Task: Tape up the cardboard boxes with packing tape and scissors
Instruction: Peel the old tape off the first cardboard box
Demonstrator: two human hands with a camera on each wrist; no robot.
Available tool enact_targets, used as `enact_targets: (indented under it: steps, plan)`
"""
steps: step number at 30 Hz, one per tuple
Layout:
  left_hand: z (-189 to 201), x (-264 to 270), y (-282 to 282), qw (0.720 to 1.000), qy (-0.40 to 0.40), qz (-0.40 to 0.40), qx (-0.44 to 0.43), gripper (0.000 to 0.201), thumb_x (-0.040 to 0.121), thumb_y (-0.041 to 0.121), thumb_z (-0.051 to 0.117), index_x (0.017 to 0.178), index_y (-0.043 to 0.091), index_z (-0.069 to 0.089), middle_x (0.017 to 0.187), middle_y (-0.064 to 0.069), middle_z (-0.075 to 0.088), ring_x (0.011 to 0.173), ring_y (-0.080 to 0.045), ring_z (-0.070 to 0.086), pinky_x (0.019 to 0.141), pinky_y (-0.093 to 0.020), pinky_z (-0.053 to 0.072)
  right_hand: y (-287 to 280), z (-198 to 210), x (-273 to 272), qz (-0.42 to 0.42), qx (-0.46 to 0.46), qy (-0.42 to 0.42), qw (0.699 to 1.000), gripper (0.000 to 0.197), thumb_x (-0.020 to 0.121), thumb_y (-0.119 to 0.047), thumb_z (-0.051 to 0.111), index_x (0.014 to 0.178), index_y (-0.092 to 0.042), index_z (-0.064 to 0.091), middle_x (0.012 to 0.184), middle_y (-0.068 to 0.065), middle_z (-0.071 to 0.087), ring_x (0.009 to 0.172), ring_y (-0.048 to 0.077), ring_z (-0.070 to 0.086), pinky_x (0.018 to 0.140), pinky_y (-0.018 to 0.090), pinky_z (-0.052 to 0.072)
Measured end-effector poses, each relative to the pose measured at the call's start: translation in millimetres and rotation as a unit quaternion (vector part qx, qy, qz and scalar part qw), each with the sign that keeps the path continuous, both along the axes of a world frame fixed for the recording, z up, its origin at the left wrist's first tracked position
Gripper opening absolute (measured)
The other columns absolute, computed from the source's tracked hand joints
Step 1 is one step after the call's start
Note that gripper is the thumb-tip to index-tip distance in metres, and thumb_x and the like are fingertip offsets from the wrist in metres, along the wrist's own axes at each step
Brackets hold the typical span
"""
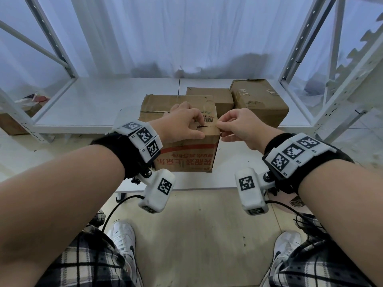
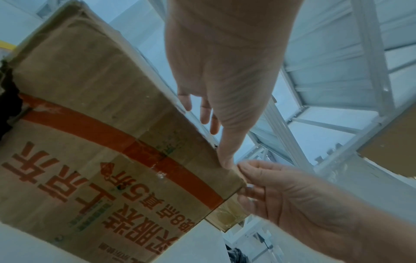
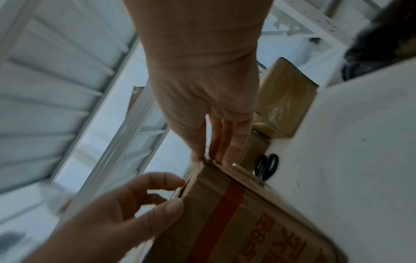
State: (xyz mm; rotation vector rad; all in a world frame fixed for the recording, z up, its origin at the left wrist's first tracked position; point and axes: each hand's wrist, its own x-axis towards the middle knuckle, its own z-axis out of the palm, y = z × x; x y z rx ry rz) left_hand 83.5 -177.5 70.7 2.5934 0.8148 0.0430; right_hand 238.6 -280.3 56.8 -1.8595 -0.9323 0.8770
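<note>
Both hands were up at the near box, which stood on the white table right in front of the person, printed face toward them with its red band across. The left hand lay over the box's top near edge, its thumb stretched rightward along that edge and the other fingers curled down onto the top by the barcode label. The right hand came in from the right, thumb and forefinger pinched together at the box's top right corner, the remaining fingers loosely bent beneath. What it pinched was too thin to make out; I would guess a tape end or a flap edge, but I cannot tell which.

The key relation: the short dark slit in the top ran left to right, directly between the two hands, so any strip should follow that line, with the left thumb as anchor and the right hand nearer the free corner.

Beyond the near box, the scissors lay on the table, black loops showing in the right wrist view. Farther back stood three more boxes, the right one largest. No tape roll showed.
</note>
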Motion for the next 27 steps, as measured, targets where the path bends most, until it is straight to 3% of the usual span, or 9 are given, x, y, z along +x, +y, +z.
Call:
enact_targets:
  steps: [4, 8, 14, 21, 27]
  plan:
    - [2.6, 2.3, -0.6, 1.0, 0.008, -0.022, 0.017, 0.036, 0.085, 0.04, 0.065, 0.118, 0.028, 0.056, 0.112, 0.004, 0.033, 0.111, -0.016, 0.03, 0.104, -0.044, 0.033, -0.8, 5.0, -0.5, 0.097, -0.001, -0.13, 0.987, 0.025, 0.081, -0.017, 0.076, 0.097, -0.004, 0.063, 0.086, 0.007, 0.063, 0.075, 0.016, 0.063, 0.066, 0.024, 0.059]
    - [2.9, 3.1, -1.5, 1.0, 0.008, -0.03, 0.002, 0.037, 0.085, 0.038, 0.067, 0.118, 0.027, 0.056, 0.113, 0.001, 0.036, 0.111, -0.017, 0.031, 0.099, -0.037, 0.031, -1.4, 4.6, -0.3, 0.119, -0.026, -0.119, 0.985, 0.025, 0.083, -0.015, 0.073, 0.102, -0.006, 0.059, 0.089, 0.006, 0.06, 0.079, 0.015, 0.062, 0.066, 0.022, 0.058]
    - [1.3, 4.7, -2.0, 0.999, 0.015, -0.03, -0.003, 0.031, 0.085, 0.035, 0.067, 0.113, 0.029, 0.056, 0.114, 0.0, 0.038, 0.111, -0.02, 0.035, 0.1, -0.039, 0.035, 1.4, 1.6, -1.8, 0.109, -0.02, -0.081, 0.991, 0.026, 0.086, -0.008, 0.069, 0.107, -0.004, 0.055, 0.087, 0.005, 0.055, 0.073, 0.012, 0.06, 0.063, 0.021, 0.056]
    - [1.4, 7.4, -1.9, 0.999, 0.034, -0.021, -0.014, 0.031, 0.086, 0.034, 0.066, 0.111, 0.026, 0.05, 0.124, -0.001, 0.038, 0.12, -0.02, 0.034, 0.102, -0.036, 0.033, 0.6, 0.0, -0.3, 0.118, -0.005, -0.071, 0.991, 0.024, 0.085, -0.007, 0.07, 0.103, -0.008, 0.055, 0.079, 0.003, 0.049, 0.065, 0.009, 0.055, 0.063, 0.022, 0.056]
    - [0.7, 7.2, -3.3, 0.999, 0.041, -0.022, -0.014, 0.028, 0.086, 0.036, 0.064, 0.108, 0.028, 0.047, 0.125, 0.0, 0.038, 0.121, -0.019, 0.034, 0.106, -0.046, 0.033, 1.3, -1.8, -2.1, 0.109, 0.003, -0.074, 0.991, 0.018, 0.087, -0.009, 0.068, 0.102, -0.007, 0.057, 0.075, 0.001, 0.052, 0.061, 0.006, 0.056, 0.061, 0.02, 0.056]
